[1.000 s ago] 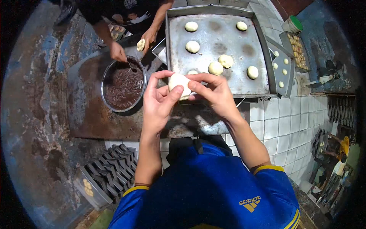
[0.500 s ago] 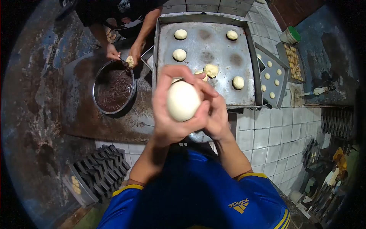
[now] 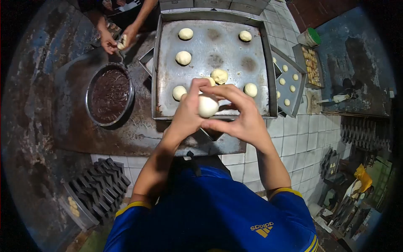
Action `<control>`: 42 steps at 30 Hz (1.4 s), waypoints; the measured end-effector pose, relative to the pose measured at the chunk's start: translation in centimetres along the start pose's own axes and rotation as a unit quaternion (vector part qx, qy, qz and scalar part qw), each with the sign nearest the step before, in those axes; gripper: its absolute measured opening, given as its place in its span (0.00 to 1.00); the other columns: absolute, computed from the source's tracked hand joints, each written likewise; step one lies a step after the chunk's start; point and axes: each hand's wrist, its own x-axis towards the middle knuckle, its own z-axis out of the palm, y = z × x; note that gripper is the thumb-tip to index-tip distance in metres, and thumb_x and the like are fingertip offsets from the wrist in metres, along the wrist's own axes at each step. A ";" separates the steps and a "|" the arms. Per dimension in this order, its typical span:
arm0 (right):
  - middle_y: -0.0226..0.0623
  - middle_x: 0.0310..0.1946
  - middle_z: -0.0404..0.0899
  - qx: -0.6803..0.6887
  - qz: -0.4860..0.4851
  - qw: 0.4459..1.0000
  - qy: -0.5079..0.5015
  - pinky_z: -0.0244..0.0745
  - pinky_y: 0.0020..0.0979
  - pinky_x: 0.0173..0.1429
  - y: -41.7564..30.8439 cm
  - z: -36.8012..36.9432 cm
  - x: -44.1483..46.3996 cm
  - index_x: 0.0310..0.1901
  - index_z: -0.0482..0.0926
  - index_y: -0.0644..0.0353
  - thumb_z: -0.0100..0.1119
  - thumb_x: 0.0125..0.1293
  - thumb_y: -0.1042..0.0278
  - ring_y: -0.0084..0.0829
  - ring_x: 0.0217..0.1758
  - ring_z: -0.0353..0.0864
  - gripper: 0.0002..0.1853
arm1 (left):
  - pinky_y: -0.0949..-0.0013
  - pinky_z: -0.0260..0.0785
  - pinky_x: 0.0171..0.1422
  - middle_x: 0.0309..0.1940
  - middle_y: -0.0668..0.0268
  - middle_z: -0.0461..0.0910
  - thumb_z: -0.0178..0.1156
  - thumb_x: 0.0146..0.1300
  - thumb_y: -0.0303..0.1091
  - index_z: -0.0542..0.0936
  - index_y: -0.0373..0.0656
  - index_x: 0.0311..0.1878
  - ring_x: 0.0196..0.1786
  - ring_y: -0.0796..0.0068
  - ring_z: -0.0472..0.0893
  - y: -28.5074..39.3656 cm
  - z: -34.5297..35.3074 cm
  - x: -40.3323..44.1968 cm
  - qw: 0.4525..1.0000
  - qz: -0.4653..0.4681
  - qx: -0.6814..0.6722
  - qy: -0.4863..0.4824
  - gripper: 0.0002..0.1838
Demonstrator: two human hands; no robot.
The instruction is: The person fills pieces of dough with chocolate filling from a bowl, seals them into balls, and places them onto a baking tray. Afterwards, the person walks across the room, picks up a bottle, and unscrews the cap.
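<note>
A smooth, pale dough ball point(image 3: 208, 106) is held above the front edge of the metal tray point(image 3: 197, 65). My left hand point(image 3: 187, 115) wraps round its left side. My right hand point(image 3: 243, 115) curves round the right side, thumb below and fingers over the top. On the tray lie several dough balls, among them one at the left point(image 3: 183, 58) and a rougher lump point(image 3: 219, 76) just beyond my hands; another beside that lump is partly hidden by my fingers.
A bowl of dark brown filling point(image 3: 110, 94) stands left of the tray. Behind it, a co-worker's hands point(image 3: 121, 40) hold a dough piece. At the right are a smaller tray of dough balls point(image 3: 289, 89), a box of baked pieces point(image 3: 310, 65) and a green-rimmed bucket point(image 3: 311, 37).
The ball, earlier pressed between my fingers, is now round and lower, nearer the tray edge. My right hand has opened wider round it. The co-worker's hands have moved back from the bowl.
</note>
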 end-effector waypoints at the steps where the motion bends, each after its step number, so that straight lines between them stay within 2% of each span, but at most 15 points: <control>1: 0.35 0.56 0.86 -0.027 0.006 1.000 0.000 0.85 0.33 0.55 0.8 -0.3 0.5 0.62 0.86 0.55 0.85 0.54 0.66 0.29 0.57 0.86 0.31 | 0.55 0.80 0.53 0.45 0.49 0.88 0.76 0.57 0.31 0.68 0.41 0.60 0.54 0.48 0.90 -0.2 0.2 0.7 1.000 0.000 0.020 -0.021 0.32; 7: 0.37 0.48 0.88 -0.044 0.052 0.998 0.015 0.85 0.32 0.55 5.2 -2.6 2.5 0.55 0.88 0.62 0.80 0.58 0.70 0.28 0.52 0.88 0.23 | 0.52 0.81 0.50 0.41 0.47 0.87 0.75 0.58 0.33 0.68 0.43 0.61 0.48 0.41 0.89 -3.2 2.8 4.7 0.998 0.015 0.059 -0.035 0.31; 8: 0.36 0.49 0.89 0.086 0.127 0.988 0.005 0.84 0.31 0.56 5.9 -3.4 2.8 0.56 0.87 0.63 0.80 0.60 0.69 0.26 0.52 0.88 0.22 | 0.47 0.81 0.51 0.43 0.45 0.87 0.75 0.59 0.33 0.68 0.43 0.62 0.49 0.36 0.88 -3.4 3.0 5.4 0.997 -0.005 0.063 -0.049 0.31; 10: 0.36 0.49 0.90 0.062 0.135 0.989 0.010 0.84 0.32 0.56 9.1 -6.0 3.9 0.55 0.87 0.64 0.79 0.62 0.68 0.25 0.52 0.88 0.21 | 0.43 0.79 0.59 0.50 0.43 0.86 0.79 0.55 0.41 0.61 0.52 0.73 0.54 0.34 0.86 -3.8 2.4 6.0 0.989 -0.028 0.106 -0.094 0.47; 14: 0.42 0.49 0.90 -0.148 0.103 0.975 0.133 0.84 0.36 0.58 18.4 -11.5 6.6 0.55 0.87 0.65 0.76 0.63 0.66 0.36 0.50 0.90 0.20 | 0.46 0.77 0.62 0.57 0.40 0.81 0.79 0.57 0.42 0.57 0.55 0.80 0.58 0.36 0.84 -4.6 -0.2 4.5 0.987 -0.075 0.131 -0.053 0.52; 16: 0.49 0.57 0.85 -0.332 0.066 0.938 0.079 0.83 0.42 0.62 20.5 -11.7 7.7 0.59 0.85 0.63 0.74 0.63 0.66 0.45 0.55 0.88 0.23 | 0.61 0.75 0.45 0.54 0.53 0.80 0.78 0.58 0.41 0.57 0.49 0.80 0.31 0.67 0.77 -5.2 -0.7 3.2 0.986 -0.090 0.137 -0.033 0.51; 17: 0.56 0.66 0.77 -0.393 0.049 0.918 0.013 0.78 0.47 0.69 21.5 -11.6 8.0 0.65 0.80 0.63 0.70 0.65 0.64 0.53 0.66 0.81 0.27 | 0.52 0.77 0.54 0.51 0.47 0.82 0.74 0.64 0.36 0.58 0.49 0.79 0.47 0.47 0.86 -5.0 -1.1 2.6 0.985 -0.096 0.140 -0.028 0.45; 20: 0.66 0.80 0.59 -0.611 -0.017 0.791 -0.023 0.53 0.49 0.87 23.2 -9.5 8.7 0.76 0.65 0.76 0.52 0.78 0.37 0.59 0.86 0.54 0.45 | 0.56 0.76 0.48 0.49 0.52 0.82 0.74 0.63 0.32 0.62 0.46 0.77 0.38 0.59 0.82 -5.0 -1.8 1.6 0.979 -0.138 0.148 -0.006 0.42; 21: 0.66 0.84 0.49 -0.591 0.037 0.804 -0.057 0.41 0.50 0.90 24.0 -8.8 8.8 0.79 0.56 0.79 0.41 0.80 0.29 0.57 0.90 0.43 0.51 | 0.61 0.75 0.45 0.48 0.55 0.82 0.73 0.63 0.30 0.65 0.42 0.73 0.34 0.66 0.77 -5.1 -1.8 1.4 0.983 -0.121 0.134 0.017 0.38; 25: 0.65 0.86 0.37 -0.407 0.122 0.901 -0.090 0.36 0.48 0.91 27.0 -9.8 10.4 0.82 0.44 0.78 0.38 0.81 0.31 0.55 0.91 0.31 0.52 | 0.63 0.76 0.45 0.44 0.58 0.83 0.70 0.64 0.28 0.72 0.40 0.62 0.35 0.67 0.79 -6.6 -1.4 0.6 0.990 -0.081 0.113 0.012 0.25; 26: 0.62 0.87 0.38 -0.262 0.163 0.946 -0.102 0.34 0.43 0.91 27.7 -11.4 11.3 0.84 0.42 0.72 0.41 0.83 0.35 0.53 0.92 0.33 0.49 | 0.63 0.76 0.45 0.44 0.58 0.83 0.70 0.64 0.28 0.72 0.40 0.62 0.35 0.67 0.79 -6.6 -1.4 0.3 0.989 -0.081 0.119 0.011 0.25; 32: 0.53 0.65 0.79 -0.323 -0.073 0.921 -0.207 0.77 0.44 0.70 14.6 -6.6 10.4 0.72 0.75 0.59 0.74 0.65 0.63 0.54 0.65 0.81 0.35 | 0.72 0.73 0.38 0.30 0.68 0.80 0.67 0.68 0.28 0.79 0.36 0.46 0.31 0.80 0.77 -7.5 0.0 1.4 0.990 -0.101 0.067 -0.077 0.09; 38: 0.47 0.50 0.87 -0.455 0.001 0.874 -0.171 0.85 0.47 0.54 18.4 -2.6 10.8 0.53 0.87 0.61 0.75 0.58 0.60 0.52 0.50 0.88 0.22 | 0.57 0.78 0.43 0.28 0.55 0.84 0.66 0.63 0.31 0.80 0.35 0.41 0.34 0.58 0.85 -9.0 1.8 4.2 0.977 -0.118 0.105 -0.143 0.10; 41: 0.39 0.40 0.90 -0.196 0.183 0.925 -0.269 0.80 0.32 0.50 12.5 -5.4 9.2 0.48 0.87 0.64 0.73 0.58 0.62 0.30 0.42 0.87 0.19 | 0.57 0.78 0.46 0.31 0.53 0.85 0.63 0.67 0.33 0.80 0.36 0.45 0.36 0.55 0.86 -10.1 1.1 4.7 0.966 -0.149 0.177 -0.115 0.10; 42: 0.36 0.40 0.89 -0.130 0.141 0.946 -0.260 0.79 0.29 0.50 11.4 -6.3 7.8 0.49 0.87 0.66 0.72 0.62 0.63 0.24 0.41 0.85 0.18 | 0.57 0.78 0.46 0.31 0.53 0.85 0.63 0.67 0.33 0.80 0.36 0.45 0.36 0.55 0.86 -10.0 1.0 4.7 0.966 -0.147 0.177 -0.119 0.10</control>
